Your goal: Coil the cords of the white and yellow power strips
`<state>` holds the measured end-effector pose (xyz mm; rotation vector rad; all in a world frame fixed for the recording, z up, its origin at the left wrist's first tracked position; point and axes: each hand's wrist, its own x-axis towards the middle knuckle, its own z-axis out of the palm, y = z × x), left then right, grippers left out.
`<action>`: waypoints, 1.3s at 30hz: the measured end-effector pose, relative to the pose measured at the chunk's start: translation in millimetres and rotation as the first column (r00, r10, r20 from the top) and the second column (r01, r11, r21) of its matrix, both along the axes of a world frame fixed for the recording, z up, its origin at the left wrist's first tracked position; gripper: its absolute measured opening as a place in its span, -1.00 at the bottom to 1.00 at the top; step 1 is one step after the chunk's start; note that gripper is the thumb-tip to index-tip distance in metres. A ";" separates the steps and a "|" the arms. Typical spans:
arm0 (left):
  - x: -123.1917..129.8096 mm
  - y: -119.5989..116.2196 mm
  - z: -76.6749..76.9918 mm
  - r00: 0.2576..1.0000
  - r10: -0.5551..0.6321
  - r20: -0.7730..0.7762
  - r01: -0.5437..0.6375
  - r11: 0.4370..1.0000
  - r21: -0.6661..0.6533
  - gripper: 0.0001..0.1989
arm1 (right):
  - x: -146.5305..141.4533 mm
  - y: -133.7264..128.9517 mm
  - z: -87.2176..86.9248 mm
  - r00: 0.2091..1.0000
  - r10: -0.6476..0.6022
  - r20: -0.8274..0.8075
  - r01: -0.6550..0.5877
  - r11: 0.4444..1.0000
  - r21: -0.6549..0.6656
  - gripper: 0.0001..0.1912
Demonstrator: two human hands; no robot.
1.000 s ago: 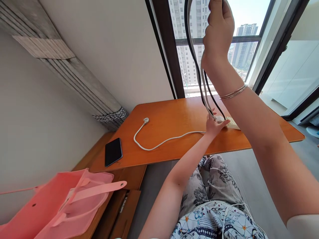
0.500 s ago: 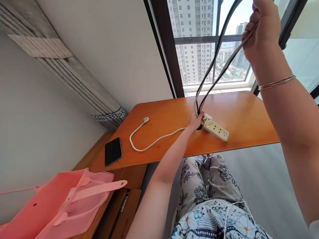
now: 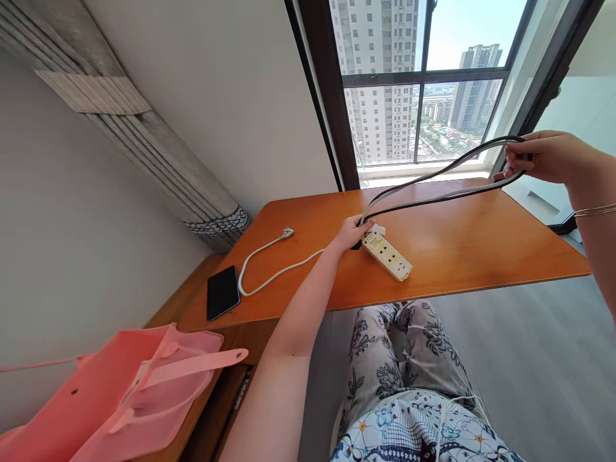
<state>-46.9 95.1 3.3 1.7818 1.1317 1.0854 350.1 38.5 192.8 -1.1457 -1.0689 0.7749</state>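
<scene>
Black and white cables (image 3: 433,186) stretch in a long loop between my two hands. My left hand (image 3: 350,232) is closed round their lower end, low over the table beside a power strip (image 3: 387,255). Off to the right, my right hand (image 3: 539,157) pinches the far bend of the loop, raised above the table's right part. The power strip is cream-coloured with several sockets and lies slantwise; a white plug (image 3: 378,229) shows at its upper end. A white cord (image 3: 269,280) runs left from my left hand to a loose plug (image 3: 287,233).
The wooden table (image 3: 462,256) has its front edge above my legs. A dark-screened tablet or phone (image 3: 222,293) lies on its left side. A pink bag (image 3: 139,385) stands at the lower left. Behind are a window (image 3: 423,77) and a tied curtain (image 3: 158,154).
My right hand has come down and right, swinging the cable loop from upright to nearly level. My left hand and the power strip have shifted slightly left.
</scene>
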 end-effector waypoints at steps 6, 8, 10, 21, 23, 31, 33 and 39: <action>8.1 -10.5 5.5 0.980 -0.101 -0.171 0.124 0.984 0.128 -0.66 | 3.1 -2.8 -7.9 0.976 0.085 -0.201 -0.130 0.967 -0.220 -0.46; 11.2 -11.6 4.3 0.967 -0.055 -0.249 0.107 0.974 0.200 -0.65 | 1.6 -4.6 -9.5 0.955 0.061 -0.291 -0.121 0.974 -0.193 -0.50; 14.0 -10.8 1.7 0.952 0.003 -0.307 0.080 0.963 0.258 -0.67 | 0.0 -8.5 -10.9 0.916 0.058 -0.397 -0.132 0.978 -0.160 -0.51; 24.0 10.9 8.6 0.956 0.253 -0.149 -0.227 0.959 0.171 -0.70 | -41.2 -67.5 -43.5 0.706 0.090 -0.702 -0.116 0.993 0.011 -0.53; 24.9 15.3 11.9 0.958 0.269 -0.096 -0.260 0.961 0.095 -0.71 | -56.1 -83.8 -59.3 0.607 0.147 -0.781 -0.129 0.988 0.085 -0.62; 54.8 19.9 30.3 0.874 0.300 0.382 -0.208 0.942 -0.264 -0.72 | -157.4 -143.4 -148.6 0.310 0.358 -0.881 -0.369 0.899 0.235 -0.87; 65.8 14.5 35.8 0.855 0.267 0.445 -0.152 0.949 -0.276 -0.70 | -190.3 -146.4 -175.7 0.271 0.345 -0.899 -0.486 0.855 0.182 -0.86; 89.0 -6.8 48.1 0.794 0.083 0.602 0.057 0.976 -0.209 -0.71 | -260.5 -112.3 -227.9 0.328 0.480 -0.814 -0.703 0.699 0.129 -0.78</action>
